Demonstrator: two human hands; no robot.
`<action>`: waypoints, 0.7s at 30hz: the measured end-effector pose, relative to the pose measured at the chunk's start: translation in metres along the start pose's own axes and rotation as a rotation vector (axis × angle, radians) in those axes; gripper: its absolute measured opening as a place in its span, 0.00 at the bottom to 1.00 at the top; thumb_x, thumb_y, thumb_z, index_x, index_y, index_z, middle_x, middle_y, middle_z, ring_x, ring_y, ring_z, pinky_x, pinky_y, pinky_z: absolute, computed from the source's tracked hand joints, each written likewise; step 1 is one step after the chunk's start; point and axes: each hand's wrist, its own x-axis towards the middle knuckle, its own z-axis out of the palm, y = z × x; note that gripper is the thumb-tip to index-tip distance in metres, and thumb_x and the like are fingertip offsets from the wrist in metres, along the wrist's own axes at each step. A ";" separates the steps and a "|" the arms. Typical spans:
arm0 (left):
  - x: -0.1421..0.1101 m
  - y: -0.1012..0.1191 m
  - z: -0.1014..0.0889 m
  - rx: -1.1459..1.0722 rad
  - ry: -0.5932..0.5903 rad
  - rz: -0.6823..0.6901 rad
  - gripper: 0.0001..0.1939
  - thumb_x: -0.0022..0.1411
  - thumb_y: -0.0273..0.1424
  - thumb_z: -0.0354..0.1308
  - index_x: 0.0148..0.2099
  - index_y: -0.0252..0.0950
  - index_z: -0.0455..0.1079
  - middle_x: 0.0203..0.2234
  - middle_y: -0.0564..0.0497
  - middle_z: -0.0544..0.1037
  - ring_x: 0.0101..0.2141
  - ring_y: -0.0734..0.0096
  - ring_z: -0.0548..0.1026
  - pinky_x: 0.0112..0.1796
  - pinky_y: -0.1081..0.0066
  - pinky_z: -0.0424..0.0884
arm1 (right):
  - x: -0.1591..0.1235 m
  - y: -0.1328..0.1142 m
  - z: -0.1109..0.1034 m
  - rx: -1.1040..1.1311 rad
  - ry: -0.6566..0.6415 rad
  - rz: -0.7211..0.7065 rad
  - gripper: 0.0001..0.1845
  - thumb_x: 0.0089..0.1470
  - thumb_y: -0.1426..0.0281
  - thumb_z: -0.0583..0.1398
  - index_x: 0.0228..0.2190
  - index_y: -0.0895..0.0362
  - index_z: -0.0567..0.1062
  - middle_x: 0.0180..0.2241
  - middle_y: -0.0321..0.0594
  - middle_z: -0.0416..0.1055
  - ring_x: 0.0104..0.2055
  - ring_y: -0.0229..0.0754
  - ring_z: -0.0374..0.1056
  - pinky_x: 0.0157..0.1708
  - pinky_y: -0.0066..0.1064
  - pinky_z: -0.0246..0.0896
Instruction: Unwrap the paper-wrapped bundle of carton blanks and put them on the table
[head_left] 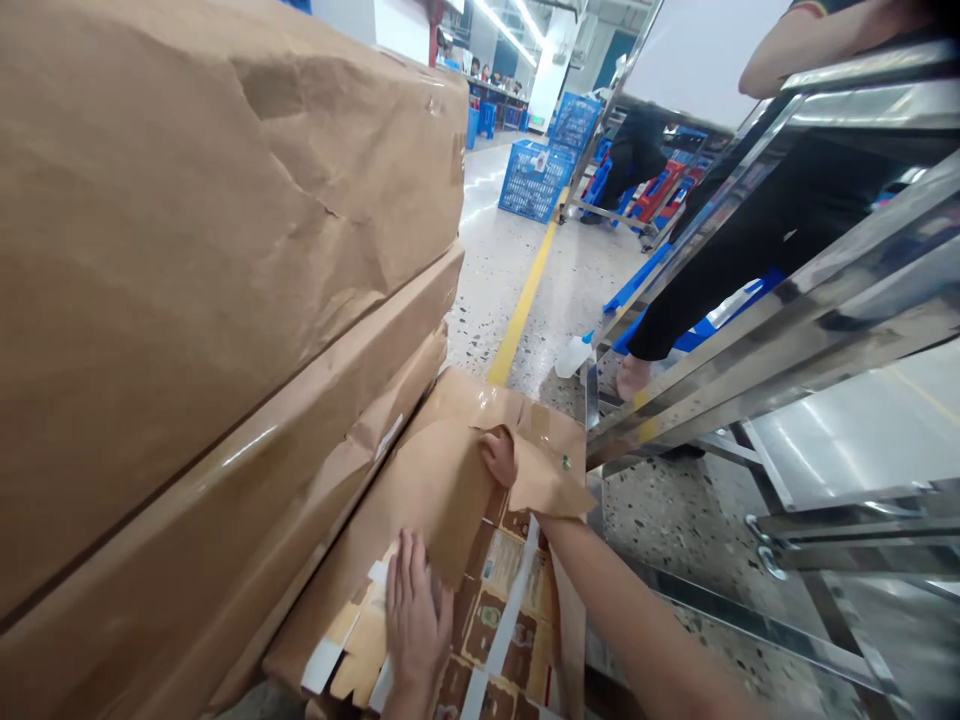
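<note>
A low bundle wrapped in torn brown paper (442,480) lies on the floor in front of me. Through the tear I see a stack of flat printed brown carton sheets (502,620) bound by a white strap (510,610). My left hand (414,625) lies flat on the near end of the stack, fingers pointing away. My right hand (500,457) reaches farther in and grips the torn edge of the brown paper, its fingers mostly hidden under the flap.
Tall brown-paper bundles (187,300) are stacked on the left. A steel table frame (787,330) stands close on the right, with a seated person's legs (750,260) behind it. A white squeeze bottle (574,355), a yellow floor line (525,300) and blue crates (536,180) lie beyond.
</note>
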 end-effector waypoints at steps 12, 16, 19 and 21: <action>0.002 -0.001 -0.001 0.057 0.024 0.034 0.17 0.58 0.21 0.49 0.50 0.21 0.63 0.55 0.32 0.62 0.55 0.51 0.59 0.54 0.58 0.58 | 0.082 -0.006 0.017 -0.158 0.028 -0.344 0.16 0.60 0.67 0.59 0.49 0.57 0.70 0.55 0.45 0.66 0.54 0.49 0.65 0.52 0.50 0.63; 0.004 -0.001 0.000 0.073 0.047 0.067 0.16 0.56 0.18 0.47 0.48 0.20 0.63 0.53 0.32 0.63 0.55 0.52 0.59 0.56 0.57 0.54 | 0.096 -0.019 0.030 -0.174 0.001 -0.421 0.15 0.60 0.67 0.59 0.49 0.57 0.71 0.53 0.44 0.67 0.52 0.48 0.67 0.50 0.48 0.65; 0.005 -0.002 0.002 0.077 0.056 0.094 0.16 0.55 0.17 0.46 0.47 0.20 0.64 0.53 0.32 0.63 0.55 0.53 0.59 0.56 0.57 0.53 | 0.102 -0.021 0.032 -0.143 -0.040 -0.437 0.15 0.60 0.67 0.59 0.48 0.57 0.71 0.51 0.44 0.69 0.48 0.45 0.69 0.46 0.44 0.68; 0.005 -0.003 0.003 0.078 0.055 0.104 0.16 0.55 0.17 0.46 0.47 0.20 0.64 0.53 0.32 0.63 0.56 0.53 0.58 0.57 0.57 0.51 | 0.106 -0.020 0.028 -0.116 -0.068 -0.405 0.16 0.60 0.65 0.59 0.48 0.57 0.70 0.50 0.44 0.70 0.47 0.45 0.70 0.45 0.43 0.68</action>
